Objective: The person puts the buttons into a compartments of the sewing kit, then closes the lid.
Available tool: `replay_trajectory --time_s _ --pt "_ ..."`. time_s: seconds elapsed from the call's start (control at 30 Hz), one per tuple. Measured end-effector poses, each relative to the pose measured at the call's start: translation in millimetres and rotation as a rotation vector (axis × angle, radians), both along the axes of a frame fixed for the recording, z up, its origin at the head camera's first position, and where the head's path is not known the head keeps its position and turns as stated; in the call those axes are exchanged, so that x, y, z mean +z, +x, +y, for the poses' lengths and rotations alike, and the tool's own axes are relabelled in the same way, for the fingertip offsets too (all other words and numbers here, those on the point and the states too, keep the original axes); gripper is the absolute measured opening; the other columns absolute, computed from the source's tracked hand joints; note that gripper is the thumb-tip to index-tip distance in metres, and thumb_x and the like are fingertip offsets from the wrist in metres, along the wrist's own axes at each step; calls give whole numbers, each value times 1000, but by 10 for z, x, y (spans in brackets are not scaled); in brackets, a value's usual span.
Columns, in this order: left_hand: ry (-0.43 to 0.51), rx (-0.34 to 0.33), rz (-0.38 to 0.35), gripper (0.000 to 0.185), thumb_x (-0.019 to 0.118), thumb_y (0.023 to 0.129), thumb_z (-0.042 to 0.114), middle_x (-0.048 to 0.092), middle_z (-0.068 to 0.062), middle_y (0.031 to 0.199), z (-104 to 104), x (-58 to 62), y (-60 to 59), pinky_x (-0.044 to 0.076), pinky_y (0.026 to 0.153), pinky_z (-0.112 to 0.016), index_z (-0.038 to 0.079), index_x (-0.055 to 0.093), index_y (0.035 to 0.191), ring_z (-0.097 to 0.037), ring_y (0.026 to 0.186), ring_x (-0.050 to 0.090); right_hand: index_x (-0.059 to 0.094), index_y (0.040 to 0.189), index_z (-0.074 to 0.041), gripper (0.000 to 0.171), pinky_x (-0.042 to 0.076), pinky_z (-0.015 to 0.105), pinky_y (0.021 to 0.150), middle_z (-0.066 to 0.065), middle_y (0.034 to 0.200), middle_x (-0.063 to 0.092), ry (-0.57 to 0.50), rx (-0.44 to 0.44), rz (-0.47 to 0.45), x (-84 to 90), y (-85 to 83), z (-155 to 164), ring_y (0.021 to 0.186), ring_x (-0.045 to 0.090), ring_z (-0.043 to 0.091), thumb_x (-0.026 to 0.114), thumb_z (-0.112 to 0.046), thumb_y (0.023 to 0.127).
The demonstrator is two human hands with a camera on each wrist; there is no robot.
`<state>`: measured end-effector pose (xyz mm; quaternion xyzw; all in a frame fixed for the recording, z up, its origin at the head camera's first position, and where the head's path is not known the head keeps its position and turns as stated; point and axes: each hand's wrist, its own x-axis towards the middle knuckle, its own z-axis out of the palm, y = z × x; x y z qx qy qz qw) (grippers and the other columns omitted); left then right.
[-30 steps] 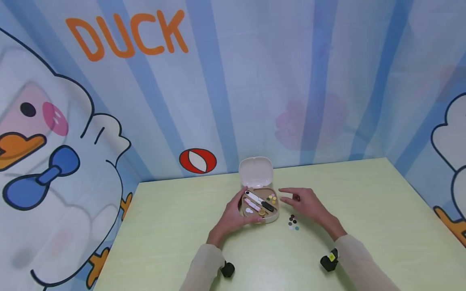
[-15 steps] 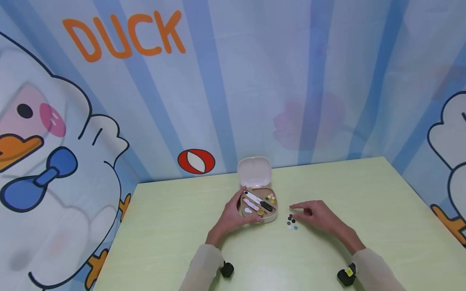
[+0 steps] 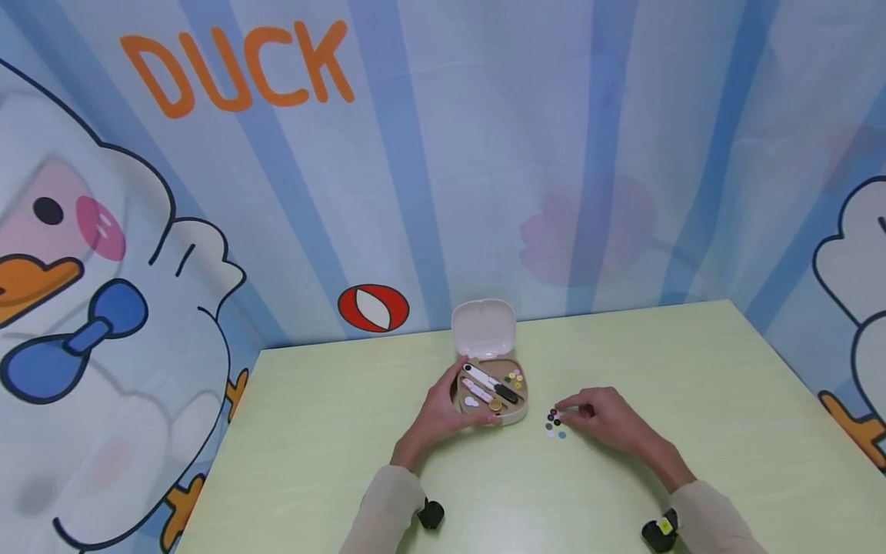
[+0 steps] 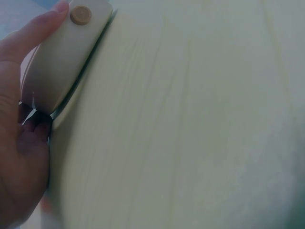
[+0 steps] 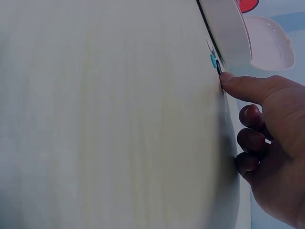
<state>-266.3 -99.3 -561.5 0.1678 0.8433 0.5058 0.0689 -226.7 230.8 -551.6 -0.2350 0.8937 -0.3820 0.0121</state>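
Note:
My left hand (image 3: 443, 409) holds the left and front sides of a small beige sewing box (image 3: 514, 417), its lid (image 3: 484, 328) raised. Inside lie a white-and-black tool (image 3: 491, 382), a pink patterned piece (image 3: 477, 390), a round gold piece (image 3: 495, 404), white discs (image 3: 471, 401) and several yellow, green and pink buttons (image 3: 514, 378). My right hand (image 3: 601, 414) reaches down at the dark buttons (image 3: 551, 418) right of the box. Its thumb (image 5: 245, 87) is at a dark button; thumb and index tips look slightly apart. The index fingertip is hidden in the right wrist view.
A grey, a white and a teal button (image 3: 562, 435) lie at the near side of the dark ones on the pale table (image 3: 332, 446). A printed duck curtain (image 3: 484, 154) hangs behind the table. In the left wrist view, a brown round clasp (image 4: 80, 15) shows on the box front.
My right hand has moved from beside the box's right edge down and right to the loose buttons, and its thumb and index have drawn closer together. The left hand keeps its hold.

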Motion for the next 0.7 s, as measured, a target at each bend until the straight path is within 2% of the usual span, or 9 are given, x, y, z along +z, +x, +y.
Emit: replay_trajectory --time_s 0.2,0.5,0.7 --pt "16 -2 -3 116 94 74 45 32 -3 167 -3 -5 13 30 122 -51 24 26 166 -25 153 29 82 105 -12 13 37 21 56 -13 69 57 14 9 5 30 6 -34 60 44 3 76 -9 94" --pt "13 -10 -3 117 94 74 47 30 -1 168 -4 -9 3 30 122 -50 26 24 166 -23 153 29 77 98 -17 8 39 22 58 -11 67 51 47 8 -22 58 -44 -50 62 45 4 77 -10 94" --pt "9 -3 -3 117 94 74 46 31 -1 168 -5 7 12 30 122 -49 26 25 166 -23 153 29 77 94 -17 9 40 23 59 -11 67 52 33 19 -18 91 -73 -54 62 46 5 79 -9 92"
